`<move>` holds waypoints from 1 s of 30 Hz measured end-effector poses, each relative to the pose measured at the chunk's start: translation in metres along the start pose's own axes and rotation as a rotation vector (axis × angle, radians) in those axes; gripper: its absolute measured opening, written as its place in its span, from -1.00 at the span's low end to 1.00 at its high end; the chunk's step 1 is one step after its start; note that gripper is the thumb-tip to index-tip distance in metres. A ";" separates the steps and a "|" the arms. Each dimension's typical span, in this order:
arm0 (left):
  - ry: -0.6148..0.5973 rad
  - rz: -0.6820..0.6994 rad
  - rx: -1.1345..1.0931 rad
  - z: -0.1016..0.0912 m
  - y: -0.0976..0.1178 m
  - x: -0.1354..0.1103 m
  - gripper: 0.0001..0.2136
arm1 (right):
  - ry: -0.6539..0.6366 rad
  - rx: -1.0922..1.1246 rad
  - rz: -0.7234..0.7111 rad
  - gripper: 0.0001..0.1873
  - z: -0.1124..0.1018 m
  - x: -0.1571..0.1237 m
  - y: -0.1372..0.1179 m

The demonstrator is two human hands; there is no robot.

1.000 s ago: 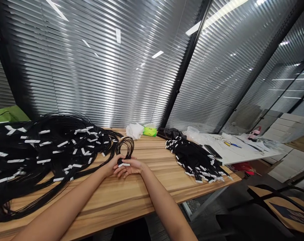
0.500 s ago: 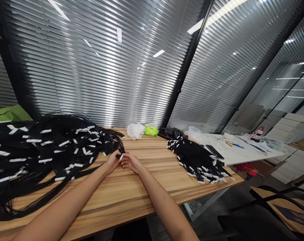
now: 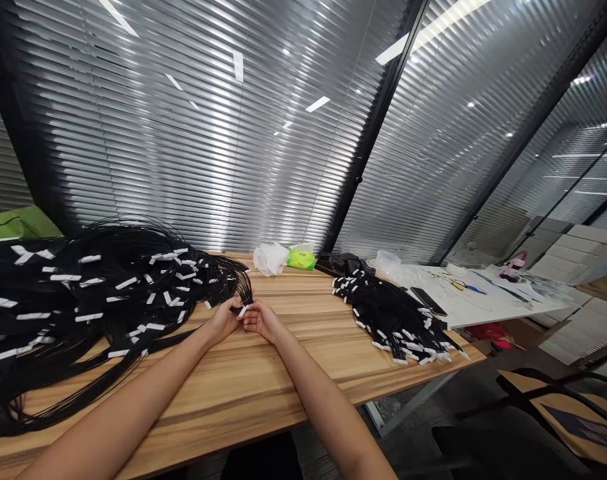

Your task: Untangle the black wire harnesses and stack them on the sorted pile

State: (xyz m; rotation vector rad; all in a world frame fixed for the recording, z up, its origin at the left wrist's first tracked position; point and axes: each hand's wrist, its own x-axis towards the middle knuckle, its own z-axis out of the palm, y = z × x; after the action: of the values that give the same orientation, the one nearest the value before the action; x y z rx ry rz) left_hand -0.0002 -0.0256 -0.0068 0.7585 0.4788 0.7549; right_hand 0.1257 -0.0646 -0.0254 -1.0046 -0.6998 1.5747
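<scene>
Here's a long wood-grain table (image 3: 243, 380), a huge tangled heap of thin black cords (image 3: 98, 293) tagged in white sprawling across its left side, and a smaller, neater black tagged bundle (image 3: 391, 317) lying to the right. Right at the heap's near edge, the left hand (image 3: 223, 322) and right hand (image 3: 259, 320) meet, both closed in a tight pinch around a small white tag (image 3: 242, 311)!

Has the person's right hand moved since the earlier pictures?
Yes: the right hand has moved slightly farther up the table, closer to the green packet.
</scene>
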 end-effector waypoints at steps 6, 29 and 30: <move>-0.031 0.002 -0.028 0.001 0.002 -0.002 -0.52 | -0.015 -0.011 0.023 -0.84 -0.002 -0.003 -0.003; -0.118 0.030 0.002 -0.003 -0.003 0.000 -0.45 | -0.010 -0.075 -0.082 -0.70 0.007 -0.003 0.003; -0.122 0.021 0.009 -0.004 -0.004 0.000 -0.44 | -0.021 -0.077 -0.079 -0.69 0.007 -0.003 0.003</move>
State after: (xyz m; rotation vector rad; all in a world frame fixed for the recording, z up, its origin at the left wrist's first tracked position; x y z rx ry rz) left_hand -0.0012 -0.0258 -0.0124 0.8145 0.3644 0.7220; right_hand 0.1180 -0.0680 -0.0243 -1.0059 -0.8106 1.5012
